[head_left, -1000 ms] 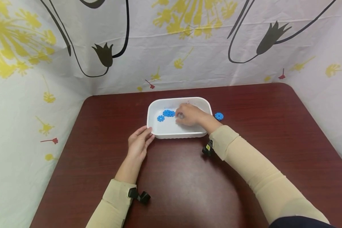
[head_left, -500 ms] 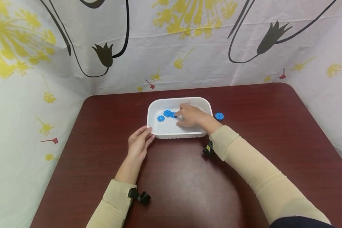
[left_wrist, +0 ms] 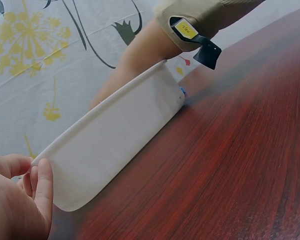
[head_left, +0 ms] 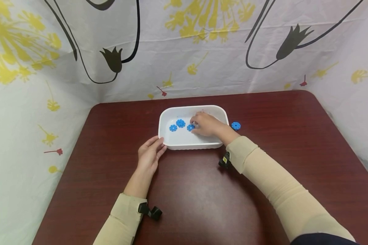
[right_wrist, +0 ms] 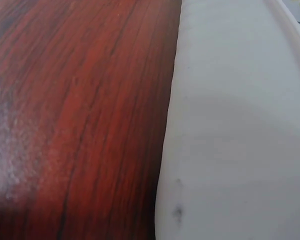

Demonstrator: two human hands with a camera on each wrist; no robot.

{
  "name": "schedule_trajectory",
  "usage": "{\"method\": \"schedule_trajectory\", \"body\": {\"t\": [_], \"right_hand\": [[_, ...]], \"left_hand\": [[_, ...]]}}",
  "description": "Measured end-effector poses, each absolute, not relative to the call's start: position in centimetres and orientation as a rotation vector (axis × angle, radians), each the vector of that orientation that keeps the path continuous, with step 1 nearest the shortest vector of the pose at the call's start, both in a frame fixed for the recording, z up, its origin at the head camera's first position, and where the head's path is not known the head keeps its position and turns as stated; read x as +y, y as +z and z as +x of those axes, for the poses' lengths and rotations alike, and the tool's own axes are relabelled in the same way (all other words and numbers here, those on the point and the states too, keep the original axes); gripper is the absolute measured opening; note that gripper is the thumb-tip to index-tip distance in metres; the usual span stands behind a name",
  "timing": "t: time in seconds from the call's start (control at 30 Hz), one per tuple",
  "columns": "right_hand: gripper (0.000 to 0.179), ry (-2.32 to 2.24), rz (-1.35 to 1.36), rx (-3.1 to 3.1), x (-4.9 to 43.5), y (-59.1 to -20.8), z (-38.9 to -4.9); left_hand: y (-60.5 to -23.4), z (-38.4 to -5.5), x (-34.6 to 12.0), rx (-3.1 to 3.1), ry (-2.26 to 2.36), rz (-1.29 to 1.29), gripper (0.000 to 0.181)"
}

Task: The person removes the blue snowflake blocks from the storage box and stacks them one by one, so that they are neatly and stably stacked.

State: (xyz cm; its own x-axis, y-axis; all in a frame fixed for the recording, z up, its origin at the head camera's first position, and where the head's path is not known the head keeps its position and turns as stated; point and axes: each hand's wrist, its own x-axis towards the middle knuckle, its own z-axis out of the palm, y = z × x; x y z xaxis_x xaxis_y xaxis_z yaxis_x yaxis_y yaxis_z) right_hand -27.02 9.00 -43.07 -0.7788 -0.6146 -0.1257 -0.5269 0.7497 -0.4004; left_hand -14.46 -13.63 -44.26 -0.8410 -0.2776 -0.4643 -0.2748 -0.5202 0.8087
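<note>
A white plastic tray [head_left: 196, 146] sits on the table, with several blue notched interlocking discs inside. My left hand [head_left: 148, 154] grips its near left corner, thumb over the rim and fingers against the outer wall, as the left wrist view also shows. My right hand [head_left: 206, 124] reaches into the tray, thumb and fingertips around the edge of one blue disc [head_left: 190, 127]. To its left lie another single disc [head_left: 173, 128] and a small overlapping group of discs [head_left: 180, 123]. The right wrist view shows the tray's outer wall [right_wrist: 235, 130], not the hand.
A small stack of blue discs [head_left: 235, 126] stands on the dark red wooden table [head_left: 196, 190], just outside the tray's right end. A white cloth [head_left: 220, 75] printed with flowers hangs behind and at the sides. Each sleeve cuff carries a black wrist camera mount.
My right fingers have separated one disc from the group and drawn it right and toward the near side. My left hand and the tray stay in place.
</note>
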Motion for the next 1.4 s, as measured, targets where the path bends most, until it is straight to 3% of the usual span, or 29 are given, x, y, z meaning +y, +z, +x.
{"method": "schedule_trajectory", "body": {"t": [0.4, 0.6, 1.1, 1.4], "right_hand": [[0.026, -0.585, -0.875, 2.661, 8.74, -43.32, -27.06], [0.035, -0.588, -0.857, 2.627, 8.77, -43.17, -26.99], [0.032, -0.725, -0.858, 2.582, 9.28, -43.59, -27.22], [0.042, -0.706, -0.861, 2.579, 9.68, -43.56, -27.28]], "left_hand": [[-44.31, -14.51, -13.65, -1.535, -2.600, 0.868, 0.034], [-44.34, -14.60, -13.63, -1.530, -2.600, 0.864, 0.032], [-44.32, -14.43, -13.63, -1.545, -2.599, 0.873, 0.032], [-44.27, -14.37, -13.61, -1.545, -2.600, 0.875, 0.033]]}}
